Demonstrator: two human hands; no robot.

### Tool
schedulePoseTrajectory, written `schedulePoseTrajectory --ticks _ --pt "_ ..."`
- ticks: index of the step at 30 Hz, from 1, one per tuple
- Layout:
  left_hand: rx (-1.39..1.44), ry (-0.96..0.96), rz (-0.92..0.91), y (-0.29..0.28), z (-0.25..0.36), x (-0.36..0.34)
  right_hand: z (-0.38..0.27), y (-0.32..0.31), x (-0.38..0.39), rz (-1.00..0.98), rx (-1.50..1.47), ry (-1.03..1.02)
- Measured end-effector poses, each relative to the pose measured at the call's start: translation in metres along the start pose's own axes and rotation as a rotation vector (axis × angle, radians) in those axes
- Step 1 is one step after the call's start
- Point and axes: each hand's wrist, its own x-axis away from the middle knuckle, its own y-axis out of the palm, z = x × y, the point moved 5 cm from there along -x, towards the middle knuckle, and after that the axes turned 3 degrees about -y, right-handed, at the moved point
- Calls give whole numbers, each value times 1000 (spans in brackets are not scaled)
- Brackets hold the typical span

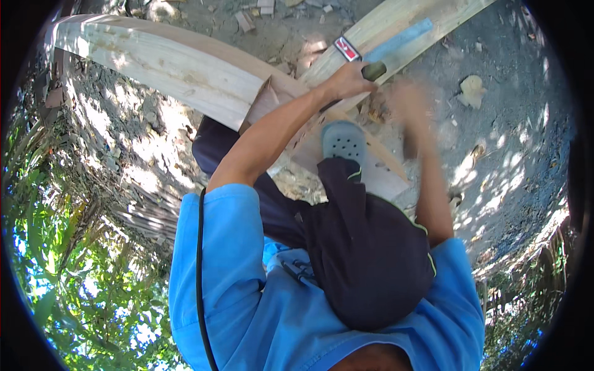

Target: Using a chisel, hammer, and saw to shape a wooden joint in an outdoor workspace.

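Observation:
My left hand (348, 81) is closed around a tool with a rounded dark olive handle (374, 71). The handle's end sticks out on the right side of the fist, and a thin dark part shows below the wrist. To the right of it, my right hand (411, 102) is smeared by motion, so its fingers do not show. A blurred brown shape (409, 145) hangs just below that hand; its kind cannot be made out. Under my left forearm lies a pale worked piece of wood (382, 176), with my grey-blue clog (344, 142) resting on it.
A long, curved, pale timber (167, 68) reaches to the far left. Another plank (427, 28) slants to the upper right, bearing a light blue strip (399, 40) and a small red-and-white rectangle (347, 48). Wood chips (245, 22) and a dry leaf (473, 91) lie on the ground.

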Motion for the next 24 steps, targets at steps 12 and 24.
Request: schedulePoseTrajectory --ticks 12,24 --pt "115 46 11 5 -3 -5 82 -272 -101 362 -553 108" --pt "182 -69 -69 -5 -16 7 -26 -153 -21 70 5 111"
